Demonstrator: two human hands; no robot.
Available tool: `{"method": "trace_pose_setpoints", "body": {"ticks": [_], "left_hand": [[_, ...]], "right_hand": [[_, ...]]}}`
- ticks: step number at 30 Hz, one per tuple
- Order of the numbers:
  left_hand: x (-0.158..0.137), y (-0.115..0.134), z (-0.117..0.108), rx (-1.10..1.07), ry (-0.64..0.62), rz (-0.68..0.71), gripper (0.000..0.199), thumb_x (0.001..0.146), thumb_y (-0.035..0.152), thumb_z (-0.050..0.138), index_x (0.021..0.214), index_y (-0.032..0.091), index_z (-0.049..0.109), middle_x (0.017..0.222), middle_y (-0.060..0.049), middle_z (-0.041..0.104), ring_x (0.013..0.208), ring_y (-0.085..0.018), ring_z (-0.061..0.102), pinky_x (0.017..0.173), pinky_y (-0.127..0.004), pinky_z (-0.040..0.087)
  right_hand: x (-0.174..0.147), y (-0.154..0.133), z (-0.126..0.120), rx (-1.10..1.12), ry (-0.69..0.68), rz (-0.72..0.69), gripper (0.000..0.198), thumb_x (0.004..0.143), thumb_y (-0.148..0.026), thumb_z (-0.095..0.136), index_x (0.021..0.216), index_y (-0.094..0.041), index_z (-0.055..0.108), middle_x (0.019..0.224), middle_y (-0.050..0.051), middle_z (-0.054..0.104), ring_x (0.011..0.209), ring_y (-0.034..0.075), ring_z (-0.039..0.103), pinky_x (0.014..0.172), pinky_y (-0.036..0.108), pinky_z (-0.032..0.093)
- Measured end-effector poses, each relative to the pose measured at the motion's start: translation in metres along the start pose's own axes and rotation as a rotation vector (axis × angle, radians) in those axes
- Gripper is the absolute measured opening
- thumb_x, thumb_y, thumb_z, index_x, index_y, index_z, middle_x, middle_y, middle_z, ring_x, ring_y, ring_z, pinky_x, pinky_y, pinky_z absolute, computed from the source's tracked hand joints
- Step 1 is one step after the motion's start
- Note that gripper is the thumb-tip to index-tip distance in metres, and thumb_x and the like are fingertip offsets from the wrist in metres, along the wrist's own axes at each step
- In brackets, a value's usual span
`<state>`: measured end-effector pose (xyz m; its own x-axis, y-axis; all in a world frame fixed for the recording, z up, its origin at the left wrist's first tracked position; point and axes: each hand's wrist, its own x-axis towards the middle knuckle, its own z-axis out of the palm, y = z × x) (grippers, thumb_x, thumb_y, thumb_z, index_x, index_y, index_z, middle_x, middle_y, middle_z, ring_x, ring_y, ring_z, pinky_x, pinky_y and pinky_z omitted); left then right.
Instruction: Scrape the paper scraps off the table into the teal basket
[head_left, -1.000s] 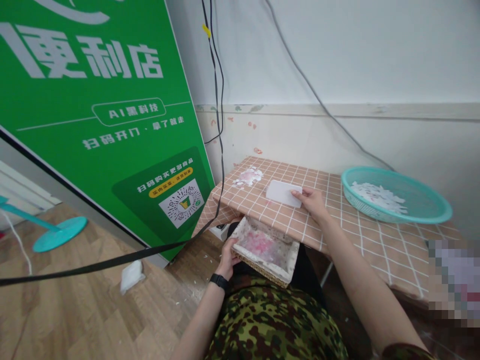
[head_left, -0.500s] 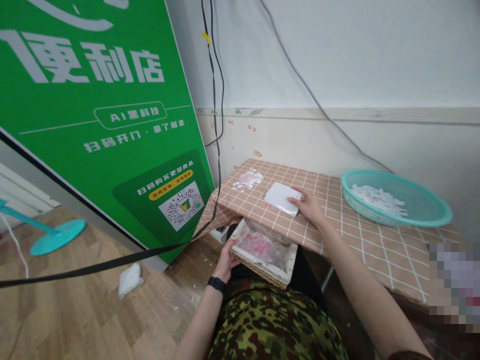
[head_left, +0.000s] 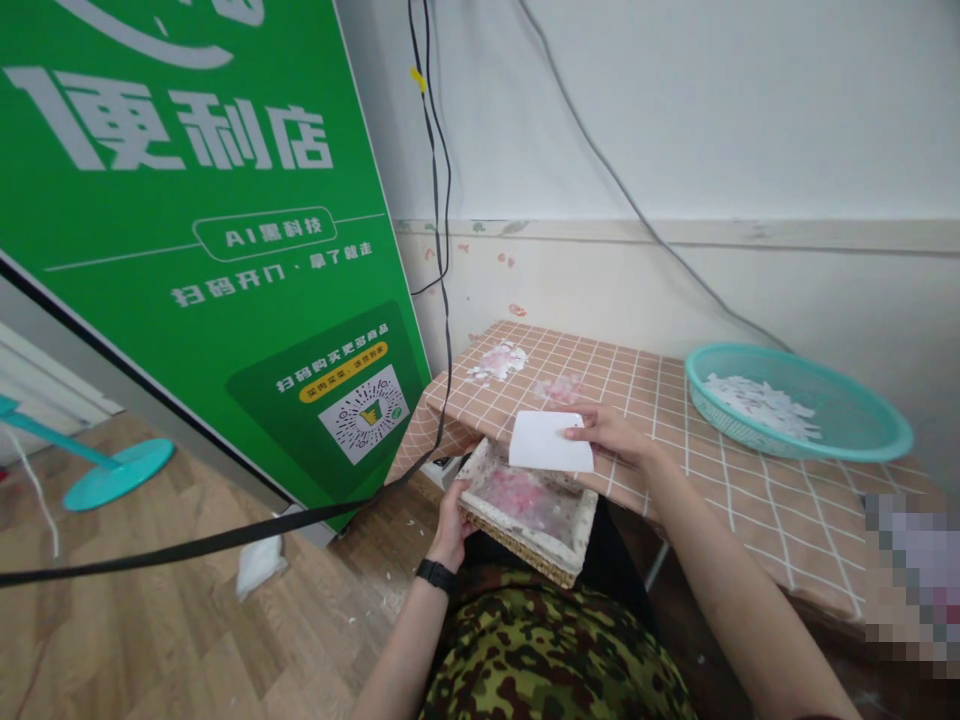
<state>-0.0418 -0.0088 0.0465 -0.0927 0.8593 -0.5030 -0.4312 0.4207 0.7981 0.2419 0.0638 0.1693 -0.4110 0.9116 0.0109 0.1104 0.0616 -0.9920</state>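
My left hand [head_left: 451, 525] grips the left rim of a lined woven basket [head_left: 517, 545], held below the table's front edge. Pinkish-white bits lie inside it. My right hand [head_left: 604, 432] pinches a white rectangular card [head_left: 551, 442] at its right side. The card hangs over the table's front edge and covers part of the basket's far rim. Behind it, a pinkish patch of bits [head_left: 559, 388] is spread on the checked tablecloth [head_left: 637, 385]. Further left lies a pile of white and pink pieces [head_left: 496, 362].
A turquoise plastic basket [head_left: 862, 425] with white pieces [head_left: 765, 400] sits on the table's right. A green sign panel [head_left: 225, 230] stands at left. A black strap [head_left: 300, 522] crosses in front of it. A white plastic bag [head_left: 260, 567] lies on the floor.
My right hand has brought the white card forward, off the tabletop and over the lined basket's far rim. The pinkish patch where the card was now shows. My left hand still holds the basket.
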Motion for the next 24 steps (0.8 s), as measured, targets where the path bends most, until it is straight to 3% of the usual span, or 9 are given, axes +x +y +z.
{"method": "trace_pose_setpoints", "body": {"ticks": [2, 5, 7, 9, 13, 18, 24], "left_hand": [[0.000, 0.000, 0.000, -0.006, -0.010, 0.018, 0.038, 0.067, 0.052, 0.060, 0.086, 0.019, 0.060, 0.069, -0.001, 0.061, 0.062, -0.016, 0.058, 0.056, -0.027, 0.047], [0.000, 0.000, 0.000, -0.018, 0.006, 0.005, 0.039, 0.066, 0.051, 0.060, 0.087, 0.019, 0.061, 0.070, -0.002, 0.062, 0.064, -0.017, 0.059, 0.056, -0.028, 0.047], [0.000, -0.001, 0.000, -0.026, 0.018, 0.004, 0.038, 0.066, 0.050, 0.061, 0.087, 0.019, 0.061, 0.069, -0.001, 0.062, 0.065, -0.017, 0.059, 0.056, -0.028, 0.047], [0.000, -0.002, 0.000, -0.039, 0.016, 0.003, 0.036, 0.066, 0.049, 0.061, 0.086, 0.019, 0.060, 0.067, 0.000, 0.061, 0.062, -0.016, 0.058, 0.056, -0.027, 0.047], [-0.003, -0.005, 0.003, -0.062, -0.021, -0.034, 0.032, 0.066, 0.046, 0.061, 0.082, 0.018, 0.060, 0.060, 0.001, 0.059, 0.055, -0.014, 0.056, 0.055, -0.027, 0.046], [-0.008, -0.006, 0.008, -0.018, -0.026, -0.030, 0.033, 0.067, 0.043, 0.060, 0.088, 0.017, 0.061, 0.067, -0.002, 0.065, 0.064, -0.018, 0.061, 0.060, -0.028, 0.046], [-0.001, -0.008, 0.004, 0.028, -0.052, -0.063, 0.035, 0.067, 0.044, 0.060, 0.090, 0.018, 0.061, 0.072, -0.004, 0.066, 0.067, -0.019, 0.061, 0.062, -0.030, 0.047]], "right_hand": [[0.004, 0.005, -0.008, 0.037, 0.174, -0.019, 0.055, 0.068, -0.040, 0.068, 0.119, -0.023, 0.056, 0.095, 0.007, 0.067, 0.074, 0.019, 0.062, 0.061, 0.032, 0.053], [0.011, 0.020, -0.030, -0.029, 0.670, -0.071, 0.059, 0.071, -0.047, 0.062, 0.123, -0.020, 0.051, 0.085, 0.008, 0.066, 0.063, 0.019, 0.060, 0.052, 0.033, 0.050], [0.014, 0.028, -0.046, -0.205, 0.968, -0.088, 0.058, 0.072, -0.048, 0.058, 0.119, -0.016, 0.053, 0.083, 0.010, 0.065, 0.065, 0.022, 0.059, 0.056, 0.037, 0.049], [0.012, 0.033, -0.058, -0.451, 1.162, -0.087, 0.049, 0.074, -0.046, 0.054, 0.113, -0.015, 0.058, 0.088, 0.012, 0.065, 0.073, 0.025, 0.059, 0.068, 0.042, 0.047], [0.009, 0.037, -0.066, -0.701, 1.242, -0.018, 0.044, 0.078, -0.039, 0.046, 0.112, -0.016, 0.060, 0.097, 0.015, 0.065, 0.084, 0.029, 0.057, 0.080, 0.045, 0.041], [0.013, 0.044, -0.066, -0.653, 1.164, -0.053, 0.044, 0.077, -0.040, 0.045, 0.109, -0.015, 0.062, 0.098, 0.014, 0.065, 0.082, 0.026, 0.057, 0.078, 0.041, 0.041], [0.013, 0.043, -0.071, -0.678, 1.288, -0.107, 0.049, 0.078, -0.043, 0.045, 0.114, -0.013, 0.059, 0.099, 0.014, 0.065, 0.079, 0.025, 0.057, 0.076, 0.040, 0.041]]}}
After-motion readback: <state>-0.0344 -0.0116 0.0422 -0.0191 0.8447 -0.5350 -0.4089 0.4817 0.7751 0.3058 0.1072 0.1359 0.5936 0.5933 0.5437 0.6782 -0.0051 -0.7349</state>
